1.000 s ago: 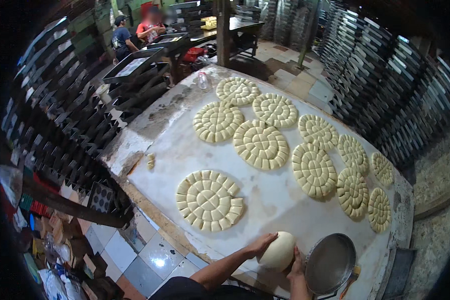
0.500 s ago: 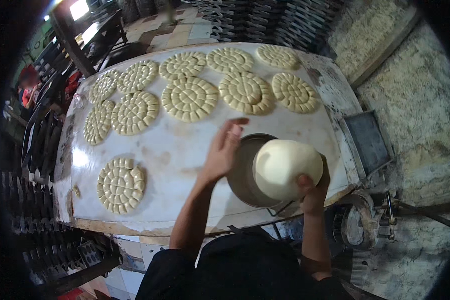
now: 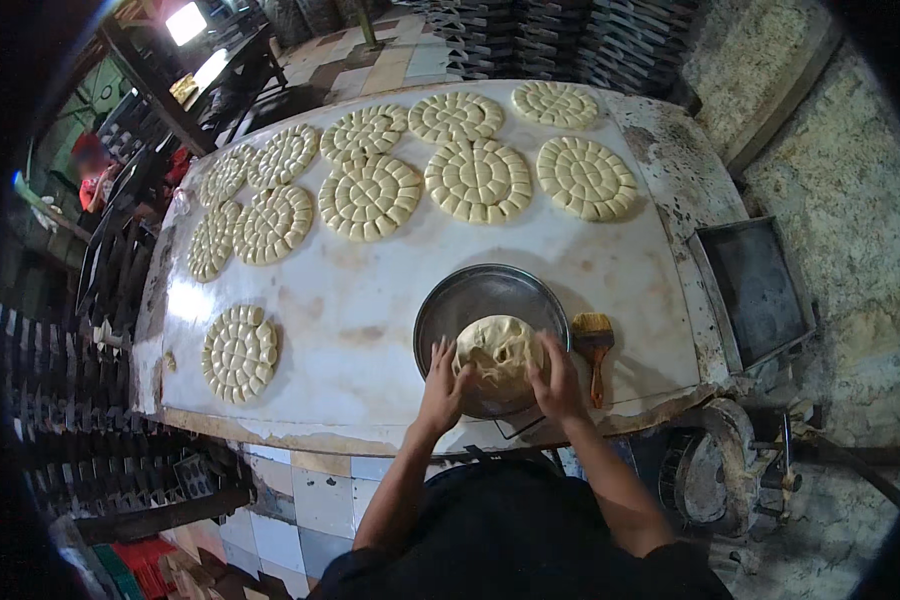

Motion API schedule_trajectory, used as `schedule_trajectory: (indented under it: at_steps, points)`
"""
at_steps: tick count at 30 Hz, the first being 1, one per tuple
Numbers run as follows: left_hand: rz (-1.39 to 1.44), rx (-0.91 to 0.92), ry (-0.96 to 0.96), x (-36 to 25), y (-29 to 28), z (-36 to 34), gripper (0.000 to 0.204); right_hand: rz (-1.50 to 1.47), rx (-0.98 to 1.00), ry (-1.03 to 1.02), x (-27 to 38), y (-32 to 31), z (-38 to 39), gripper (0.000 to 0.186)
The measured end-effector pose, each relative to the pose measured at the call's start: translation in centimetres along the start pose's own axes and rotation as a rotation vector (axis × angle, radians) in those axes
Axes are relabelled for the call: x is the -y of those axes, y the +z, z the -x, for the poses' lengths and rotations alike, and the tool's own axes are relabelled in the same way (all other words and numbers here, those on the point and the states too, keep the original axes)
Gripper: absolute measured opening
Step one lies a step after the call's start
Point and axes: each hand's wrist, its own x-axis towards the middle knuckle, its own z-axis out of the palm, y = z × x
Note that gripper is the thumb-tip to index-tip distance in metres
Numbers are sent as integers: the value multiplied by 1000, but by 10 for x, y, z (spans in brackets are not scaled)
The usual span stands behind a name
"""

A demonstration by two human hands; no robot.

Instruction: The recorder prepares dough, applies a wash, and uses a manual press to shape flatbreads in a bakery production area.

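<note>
A large lump of dough (image 3: pixel 500 352) rests in the near part of a round metal pan (image 3: pixel 436 300), its wrinkled, folded side facing up. My left hand (image 3: pixel 442 388) is cupped against the dough's left side, fingers pointing away from me. On the opposite side my right hand (image 3: pixel 558 382) presses in, its thumb near the folds. Between them, my two hands clasp the dough. Just right of the pan lies a wide brush (image 3: pixel 594 348) with a wooden handle, bristles toward the far side. The underside of the dough is hidden.
Several round dough slabs cut into pieces (image 3: pixel 370 198) cover the far part of the pale table (image 3: pixel 330 300); one slab (image 3: pixel 240 354) lies near left. An empty rectangular metal tray (image 3: pixel 755 290) sits off the right edge. Stacked dark racks stand beyond and left. A person (image 3: pixel 92 180) is far left.
The dough, held up smooth side showing in my right hand, is now down in the pan with its wrinkled side up. My left hand has come onto it. The brush has come into sight.
</note>
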Motion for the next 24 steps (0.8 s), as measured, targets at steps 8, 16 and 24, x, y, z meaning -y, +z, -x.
schedule_trajectory:
  at_steps: [8, 16, 24]
  points:
    - [-585, 136, 322, -28, 56, -46, 82, 431, -139, -412, -28, 53, -58, 87]
    - [-860, 249, 238, 0, 55, -40, 91, 833, 161, -284, -4, 54, -54, 87]
    - [-815, 364, 390, 24, 51, -89, 95, 762, 486, -83, -31, 34, -108, 94]
